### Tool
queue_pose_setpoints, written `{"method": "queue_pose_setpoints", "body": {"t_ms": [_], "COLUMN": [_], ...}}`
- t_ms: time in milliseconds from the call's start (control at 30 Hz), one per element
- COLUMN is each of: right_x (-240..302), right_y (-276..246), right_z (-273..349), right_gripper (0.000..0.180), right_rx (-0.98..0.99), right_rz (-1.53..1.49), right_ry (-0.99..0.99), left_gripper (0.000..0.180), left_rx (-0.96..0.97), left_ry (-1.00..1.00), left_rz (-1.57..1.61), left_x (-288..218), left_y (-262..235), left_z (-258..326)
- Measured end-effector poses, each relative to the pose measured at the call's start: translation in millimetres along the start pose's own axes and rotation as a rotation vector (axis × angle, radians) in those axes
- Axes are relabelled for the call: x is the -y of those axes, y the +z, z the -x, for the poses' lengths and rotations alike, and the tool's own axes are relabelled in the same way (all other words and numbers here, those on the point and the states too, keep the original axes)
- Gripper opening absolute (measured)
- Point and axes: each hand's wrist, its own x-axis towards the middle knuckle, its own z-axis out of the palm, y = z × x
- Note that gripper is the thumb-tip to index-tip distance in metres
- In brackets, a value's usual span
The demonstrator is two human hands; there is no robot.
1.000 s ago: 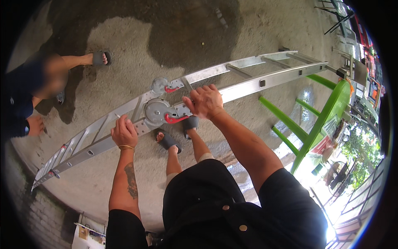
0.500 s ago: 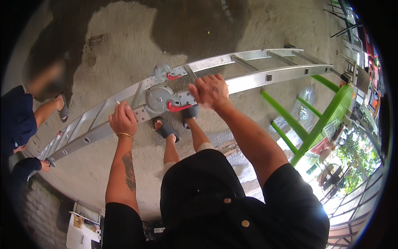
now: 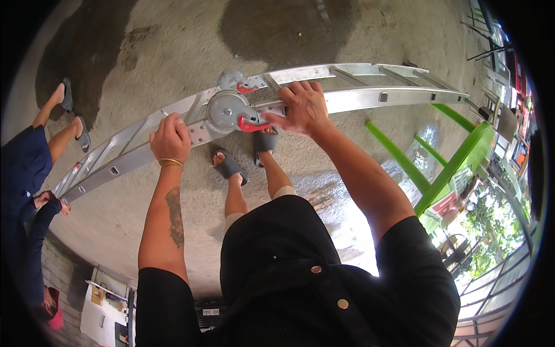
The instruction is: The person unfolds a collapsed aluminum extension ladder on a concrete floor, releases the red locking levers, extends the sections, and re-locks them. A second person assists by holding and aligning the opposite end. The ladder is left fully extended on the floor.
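A folding aluminium ladder point(image 3: 358, 99) stretches across the view at waist height, bent at a round grey hinge point(image 3: 224, 110) with red locking levers point(image 3: 250, 124). My left hand point(image 3: 170, 139), with a gold bracelet at the wrist, grips the ladder's near rail just left of the hinge. My right hand point(image 3: 300, 109) is closed over the near rail just right of the hinge, its thumb by a red lever. Below the ladder are my feet in grey slide sandals point(image 3: 230, 168) on the concrete floor.
Another person in dark blue point(image 3: 26, 168) stands at the left by the ladder's far end, in sandals. A bright green metal frame point(image 3: 448, 168) stands at the right. Dark wet patches mark the concrete point(image 3: 272, 29). Chairs and plants lie at the far right edge.
The ladder has come up and straightened a little, with the hinge now higher in view. My right hand has slid closer to the red lever. The other person has shifted at the left.
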Motion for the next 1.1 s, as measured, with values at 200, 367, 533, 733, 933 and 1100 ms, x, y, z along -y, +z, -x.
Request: {"method": "queue_pose_setpoints", "body": {"t_ms": [200, 367, 533, 733, 933, 1100], "right_x": [47.5, 50.1, 40.5, 40.7, 34.0, 26.6], "right_y": [0.6, -0.1, 0.2, 10.2, 2.2, 0.8], "right_z": [-4.4, -9.6, -16.7, -7.1, -5.0, -4.4], "right_gripper": [0.093, 0.089, 0.080, 0.077, 0.080, 0.075], "right_rx": [0.094, 0.169, 0.306, 0.076, 0.208, 0.183], "right_rz": [-0.056, -0.081, -0.134, -0.214, -0.146, -0.190], "right_ry": [0.145, 0.166, 0.195, 0.082, 0.086, -0.002], "left_gripper": [0.020, 0.021, 0.023, 0.021, 0.022, 0.022], "left_rx": [-0.032, -0.058, 0.006, -0.066, -0.032, -0.046], "left_ry": [0.011, 0.019, -0.015, -0.004, 0.006, 0.005], "left_rz": [0.011, 0.014, 0.017, 0.016, 0.019, 0.005], "left_x": [2.4, 1.8, -0.5, 4.7, -0.3, 0.7], "left_y": [2.8, 0.8, 1.5, -1.7, 3.0, 3.0], "left_z": [3.8, 4.1, 4.0, 3.6, 2.7, 3.1]}}
